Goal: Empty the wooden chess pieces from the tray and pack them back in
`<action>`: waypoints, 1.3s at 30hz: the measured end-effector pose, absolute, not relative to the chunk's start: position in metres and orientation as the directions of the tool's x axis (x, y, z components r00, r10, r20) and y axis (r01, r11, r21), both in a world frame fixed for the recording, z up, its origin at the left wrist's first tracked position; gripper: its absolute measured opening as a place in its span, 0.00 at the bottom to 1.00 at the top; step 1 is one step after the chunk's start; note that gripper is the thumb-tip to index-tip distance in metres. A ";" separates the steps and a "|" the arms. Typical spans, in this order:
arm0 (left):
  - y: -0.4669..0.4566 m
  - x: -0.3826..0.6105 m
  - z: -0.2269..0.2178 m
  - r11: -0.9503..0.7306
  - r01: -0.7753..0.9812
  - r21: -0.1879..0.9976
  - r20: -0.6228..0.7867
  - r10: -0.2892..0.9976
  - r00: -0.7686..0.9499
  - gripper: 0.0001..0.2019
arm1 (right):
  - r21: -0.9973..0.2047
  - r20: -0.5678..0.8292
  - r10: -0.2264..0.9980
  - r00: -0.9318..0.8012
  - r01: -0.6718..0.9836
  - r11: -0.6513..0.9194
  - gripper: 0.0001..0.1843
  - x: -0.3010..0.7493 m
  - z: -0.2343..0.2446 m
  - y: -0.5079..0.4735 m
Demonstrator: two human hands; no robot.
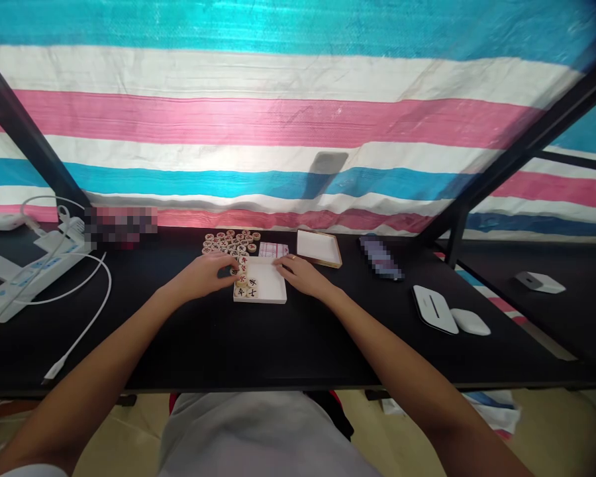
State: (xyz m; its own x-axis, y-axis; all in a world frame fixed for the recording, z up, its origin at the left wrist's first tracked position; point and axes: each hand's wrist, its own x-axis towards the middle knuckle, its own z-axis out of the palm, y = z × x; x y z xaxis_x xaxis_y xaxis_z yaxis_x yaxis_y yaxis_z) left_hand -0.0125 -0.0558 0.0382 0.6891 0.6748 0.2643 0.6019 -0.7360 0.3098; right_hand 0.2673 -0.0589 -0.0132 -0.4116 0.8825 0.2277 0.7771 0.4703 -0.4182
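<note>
A shallow white box (271, 300) lies on the black desk, with several round Chinese chess pieces (241, 291) set in its left part. At the box's left edge, my left hand (207, 273) is closed, thumb and fingers pinching a dark-marked chess piece (234, 271). My right hand (305, 275) grips the box's upper right rim with its fingertips. Behind the box lies a heap of loose chess pieces (223, 242), partly hidden by my left hand. A folded pink-and-white checked sheet (273, 249) sits just behind the box.
A second shallow box or lid (318, 246) lies behind my right hand. Farther right are a phone (381, 257), a white flat device (434, 309) and a white rounded case (470, 322). A power strip (34, 275) with white cables (87, 338) occupies the left side. A striped sheet (278, 119) hangs behind.
</note>
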 end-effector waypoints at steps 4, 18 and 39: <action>-0.066 0.004 0.030 -0.821 0.460 0.338 0.379 0.566 0.732 0.10 | -0.418 0.229 0.882 -0.413 0.776 0.472 0.16 0.267 -0.012 -0.060; -0.068 0.031 -0.005 -0.864 0.395 0.312 0.405 0.497 0.767 0.07 | -0.413 0.240 0.878 -0.414 0.775 0.478 0.15 0.267 -0.012 -0.060; -0.049 0.027 -0.009 -0.758 0.574 0.308 0.408 0.651 0.641 0.11 | -0.416 0.226 0.883 -0.411 0.779 0.469 0.16 0.267 -0.010 -0.061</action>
